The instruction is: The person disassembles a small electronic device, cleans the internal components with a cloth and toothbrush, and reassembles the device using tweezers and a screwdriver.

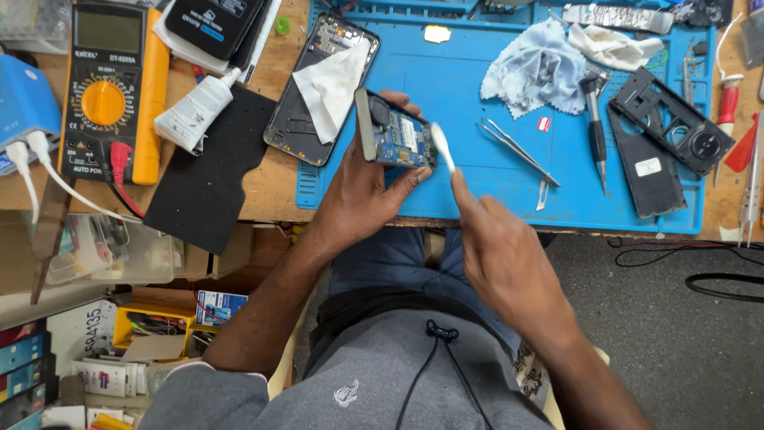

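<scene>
Grey shirt [358, 382] w/ a black cord [442, 331] fills the bottom of the view, person seated at a bench.

L hand [362, 187] is closed round a small opened phone [394, 137], thumb on the near edge, fingers behind; blue circuit board faces up/right. Phone is held just above the near-left part of the blue mat [477, 191], tilted on its side.

R hand [497, 251] pinches a white brush [442, 147] betw thumb & forefinger, grip tight on the handle; rest of the fingers curled under. Brush head touches the phone's right edge, at the board.

On the mat: tweezers [517, 151] just right of the brush, pale cloth [533, 72] beyond them, screwdriver [597, 131] upright-ish beside the cloth, black frame [676, 119] & black back cover [649, 171] at far right. Second, larger phone [306, 95] lies open across the mat's left edge w/ a white tissue [334, 84] on it.

Left of mat, on the wooden bench: black pad [211, 171], white glue tube [195, 111] touching its top edge, yellow multimeter [111, 87] w/ red & black leads, blue box [24, 103] w/ white cables at far left. Red-handled tool [728, 107] sits past the mat's right edge.
</scene>
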